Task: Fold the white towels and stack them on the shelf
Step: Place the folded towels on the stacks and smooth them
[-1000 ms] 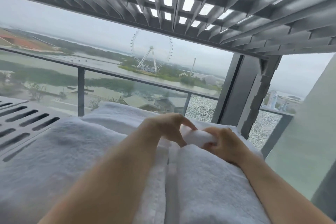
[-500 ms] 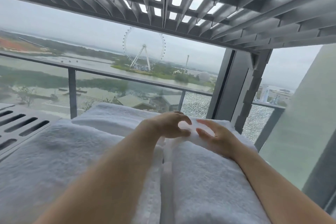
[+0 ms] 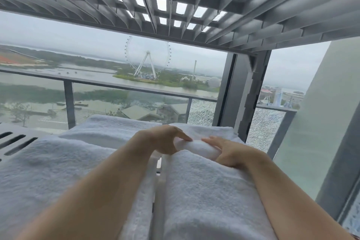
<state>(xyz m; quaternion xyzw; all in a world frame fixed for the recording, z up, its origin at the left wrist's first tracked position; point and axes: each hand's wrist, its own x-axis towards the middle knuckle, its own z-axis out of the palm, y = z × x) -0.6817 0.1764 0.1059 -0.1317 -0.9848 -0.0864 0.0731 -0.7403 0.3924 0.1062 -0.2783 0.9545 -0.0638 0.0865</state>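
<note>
A folded white towel lies lengthwise on the right of the grey slatted shelf. Its far end bulges up in a rounded fold. My left hand curls over the left side of that fold, fingertips pressed onto it. My right hand cups the fold from the right, fingers on top and thumb below. A second folded white towel lies beside it on the left. Two more folded towels lie behind, against the far edge.
The slatted underside of a higher shelf hangs close overhead. A grey upright post stands at the back right. Beyond the shelf runs a glass balcony railing. A frosted panel closes the right side.
Both hands stay at the towel's far end. They gripped it, opened briefly with fingertips nearly touching, and now close around the rounded fold again. The view has tilted slightly.
</note>
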